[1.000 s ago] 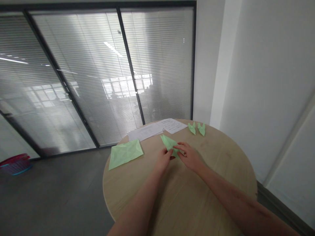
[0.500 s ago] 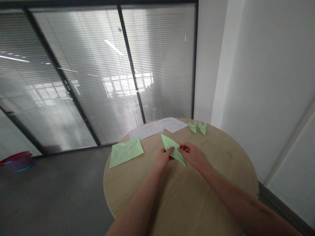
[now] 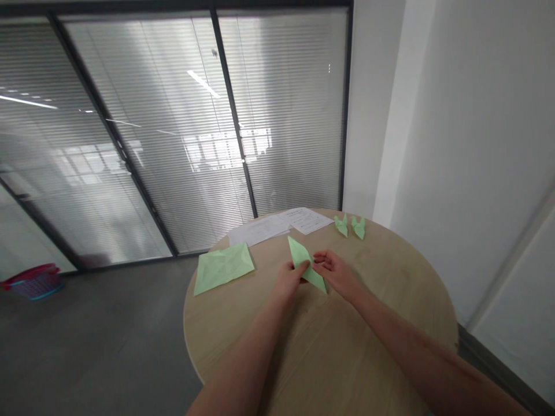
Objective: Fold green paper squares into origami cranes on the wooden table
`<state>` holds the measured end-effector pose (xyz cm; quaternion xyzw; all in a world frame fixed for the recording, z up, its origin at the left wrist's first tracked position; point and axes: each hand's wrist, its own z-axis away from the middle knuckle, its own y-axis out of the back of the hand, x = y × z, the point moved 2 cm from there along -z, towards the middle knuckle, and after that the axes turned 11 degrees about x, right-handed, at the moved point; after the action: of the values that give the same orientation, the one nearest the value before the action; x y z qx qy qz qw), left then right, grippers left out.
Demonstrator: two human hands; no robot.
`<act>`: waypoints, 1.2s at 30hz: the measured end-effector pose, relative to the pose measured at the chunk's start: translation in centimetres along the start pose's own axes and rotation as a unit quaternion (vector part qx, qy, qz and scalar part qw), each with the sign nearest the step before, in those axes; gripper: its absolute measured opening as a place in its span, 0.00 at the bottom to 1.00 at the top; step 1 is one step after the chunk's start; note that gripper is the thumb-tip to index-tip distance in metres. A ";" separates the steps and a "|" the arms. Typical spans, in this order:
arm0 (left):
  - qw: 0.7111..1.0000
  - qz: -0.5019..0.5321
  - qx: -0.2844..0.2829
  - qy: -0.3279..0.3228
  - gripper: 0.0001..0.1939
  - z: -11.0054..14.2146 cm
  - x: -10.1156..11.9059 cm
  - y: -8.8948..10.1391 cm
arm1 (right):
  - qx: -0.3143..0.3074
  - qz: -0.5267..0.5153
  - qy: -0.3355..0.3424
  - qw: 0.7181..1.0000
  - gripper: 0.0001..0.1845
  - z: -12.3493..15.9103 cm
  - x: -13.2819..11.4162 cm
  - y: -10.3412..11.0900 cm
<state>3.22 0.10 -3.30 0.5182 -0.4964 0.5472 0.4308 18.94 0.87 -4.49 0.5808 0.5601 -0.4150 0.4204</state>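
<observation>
A folded piece of light green paper (image 3: 299, 251), narrow and pointed at both ends, is held just above the table. My left hand (image 3: 289, 277) grips its middle, thumb on top and the other fingers underneath. At its right edge, my right hand (image 3: 333, 271) has curled fingers closed on the paper; the exact pinch is small and partly hidden. Left of my hands lies a flat, creased green sheet (image 3: 223, 267). Two small folded green paper figures (image 3: 341, 225) (image 3: 358, 227) stand side by side near the far right edge.
The round wooden table (image 3: 381, 312) carries white printed sheets (image 3: 306, 220) along its far edge. Behind it is a glass partition (image 3: 286, 115) with blinds, and a white wall (image 3: 477, 144) rises on the right. A red and blue plastic basket (image 3: 34, 282) sits on the floor at left.
The folded paper has bent and turned more upright, now looking narrower. My right fingers have shifted slightly along its right edge. My left hand keeps its grip, and the view has shifted slightly.
</observation>
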 end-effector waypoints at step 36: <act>0.993 -0.004 0.071 -0.095 0.21 0.3 1.3 0.5 | -0.130 0.047 -0.042 0.990 0.27 0.5 -0.1 -0.4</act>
<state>2.64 -0.29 -2.08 0.5992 -0.4925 0.5279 0.3460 18.53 0.38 -4.56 0.5293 0.5632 -0.3425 0.5342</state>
